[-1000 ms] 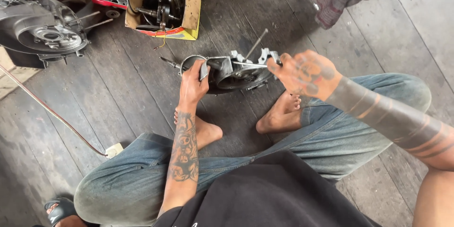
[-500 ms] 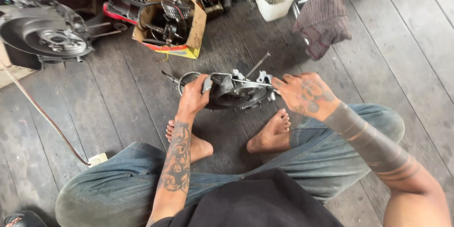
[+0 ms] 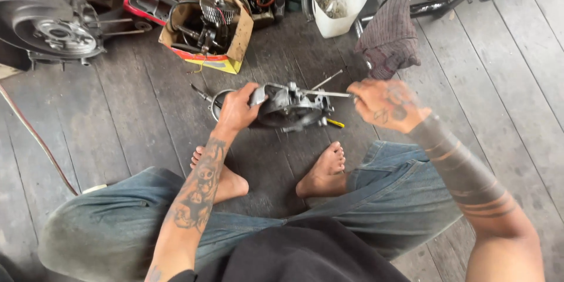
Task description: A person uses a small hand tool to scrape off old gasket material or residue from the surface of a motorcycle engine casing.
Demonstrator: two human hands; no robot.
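A grey metal engine casing (image 3: 291,107) lies on the wooden floor in front of my bare feet. My left hand (image 3: 238,108) grips its left side. My right hand (image 3: 385,104) holds a thin metal rod (image 3: 326,93) that reaches leftward to the top of the casing. A second thin rod (image 3: 327,80) sticks up from the casing at an angle. A small yellow-handled tool (image 3: 335,123) lies just under the casing's right edge.
A cardboard box of engine parts (image 3: 207,23) stands behind the casing. A large engine block (image 3: 50,29) sits at far left, a white plastic jug (image 3: 341,0) and a dark rag (image 3: 389,38) at back right. A thin cable (image 3: 32,135) runs along the floor at left.
The view has tilted up, showing more clutter at the back. My right hand has drawn away to the right, with the thin rod now stretched between it and the casing. My left hand stays on the casing.
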